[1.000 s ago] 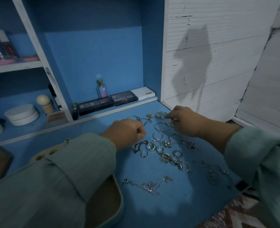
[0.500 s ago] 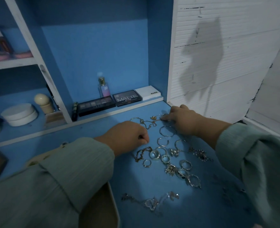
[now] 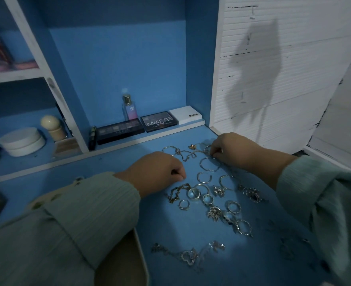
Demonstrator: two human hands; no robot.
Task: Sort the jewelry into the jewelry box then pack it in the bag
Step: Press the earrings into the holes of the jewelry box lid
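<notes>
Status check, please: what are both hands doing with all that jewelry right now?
Right hand pinching a ring at the pile's far edge. Left hand fisted, contents unseen. Jewelry loose on the blue desk. Nothing blocking.

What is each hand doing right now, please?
Left hand: fingers curled; whether it holds anything cannot be told.
Right hand: pinching a ring.
</notes>
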